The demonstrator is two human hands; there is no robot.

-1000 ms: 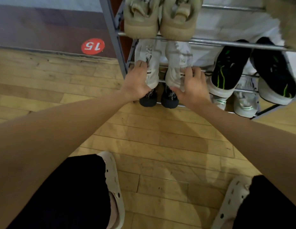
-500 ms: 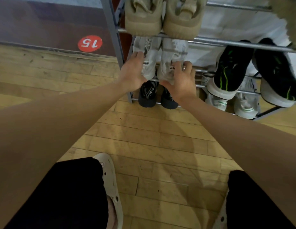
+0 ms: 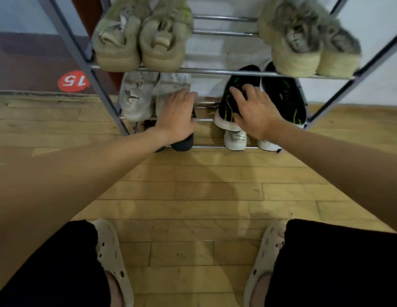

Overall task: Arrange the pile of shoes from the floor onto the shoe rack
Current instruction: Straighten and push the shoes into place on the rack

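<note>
A metal shoe rack [image 3: 226, 73] stands ahead with shoes on three tiers. Beige shoes [image 3: 140, 38] and furry beige shoes [image 3: 304, 41] sit on the upper tier. On the middle tier are pale grey-white sneakers [image 3: 135, 96] at the left and black sneakers with green stripes [image 3: 284, 96] at the right. My left hand [image 3: 177, 116] rests with straight fingers on the right shoe of the white pair. My right hand [image 3: 255, 109] lies with spread fingers on the left black sneaker. Dark shoes [image 3: 182, 142] and white sneakers [image 3: 235, 140] sit on the bottom tier.
Wooden floor [image 3: 204, 191] stretches between me and the rack. My feet in cream perforated clogs [image 3: 111, 258] stand at the bottom of the view. A red round sticker marked 15 [image 3: 73, 80] is on the wall base at the left.
My right hand left the white sneaker and moved right onto the black sneaker. My left hand shifted right to the other white shoe. The view swung right and upward.
</note>
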